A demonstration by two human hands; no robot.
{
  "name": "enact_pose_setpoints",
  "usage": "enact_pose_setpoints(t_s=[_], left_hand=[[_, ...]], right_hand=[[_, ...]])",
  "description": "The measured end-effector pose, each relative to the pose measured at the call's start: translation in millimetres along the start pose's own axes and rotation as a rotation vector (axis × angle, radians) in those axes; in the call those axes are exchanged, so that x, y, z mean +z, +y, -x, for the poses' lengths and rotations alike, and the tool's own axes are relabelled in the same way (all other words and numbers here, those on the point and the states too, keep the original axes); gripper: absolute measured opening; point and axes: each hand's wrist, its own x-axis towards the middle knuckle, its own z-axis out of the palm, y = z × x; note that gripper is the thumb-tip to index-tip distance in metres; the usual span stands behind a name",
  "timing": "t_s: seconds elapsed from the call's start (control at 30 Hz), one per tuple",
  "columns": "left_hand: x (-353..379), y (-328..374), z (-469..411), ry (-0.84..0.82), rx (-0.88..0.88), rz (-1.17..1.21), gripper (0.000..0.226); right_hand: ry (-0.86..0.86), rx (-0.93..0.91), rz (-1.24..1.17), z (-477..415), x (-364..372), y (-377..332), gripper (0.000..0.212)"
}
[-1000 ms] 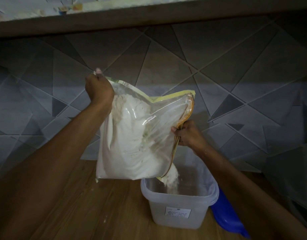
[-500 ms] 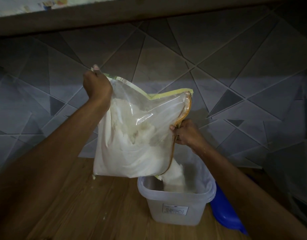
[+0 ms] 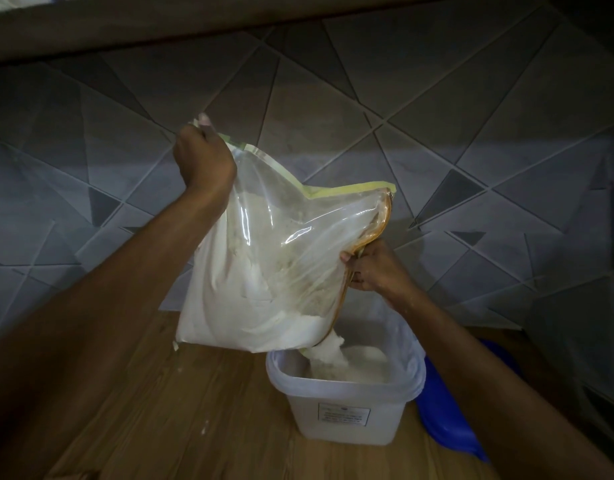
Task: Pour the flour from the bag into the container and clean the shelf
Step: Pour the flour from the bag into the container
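Note:
A clear plastic bag of flour (image 3: 264, 271) with a yellow-green edge hangs tilted above the wooden shelf (image 3: 194, 417). My left hand (image 3: 203, 161) grips its raised upper corner. My right hand (image 3: 375, 268) pinches the orange-rimmed open mouth on the bag's right side. White flour (image 3: 328, 351) slides out of the lower mouth corner into a translucent white container (image 3: 347, 420) with a small label on its front. A mound of flour lies inside the container.
A blue lid (image 3: 447, 427) lies on the shelf just right of the container, partly behind my right forearm. Small flour specks (image 3: 204, 429) dot the wood left of the container. Grey triangular wall tiles (image 3: 472, 133) stand behind, and an upper ledge (image 3: 229, 26) overhangs.
The bag has emptied further and more flour has piled up in the container. My left hand lifted the upper corner slightly; my right hand stayed at the mouth.

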Motion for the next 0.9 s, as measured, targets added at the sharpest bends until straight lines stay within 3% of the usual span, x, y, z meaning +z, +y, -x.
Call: enact_pose_setpoints(t_s=[0.4, 0.43, 0.57, 0.77, 0.9], left_hand=[[12, 10, 21, -0.049, 0.085, -0.033, 0.044], [13, 10, 21, -0.054, 0.086, -0.037, 0.044], [16, 11, 22, -0.073, 0.072, -0.028, 0.043], [16, 12, 27, -0.095, 0.079, -0.051, 0.033], [19, 13, 32, -0.109, 0.095, -0.04, 0.042]], right_hand=[[0.01, 0.081, -0.038, 8, -9, 21, 0.007], [0.011, 0.09, -0.05, 8, -11, 23, 0.014], [0.017, 0.062, -0.039, 9, -12, 26, 0.005], [0.045, 0.001, 0.013, 5, -10, 30, 0.011], [-0.002, -0.058, 0.02, 7, -15, 33, 0.018]])
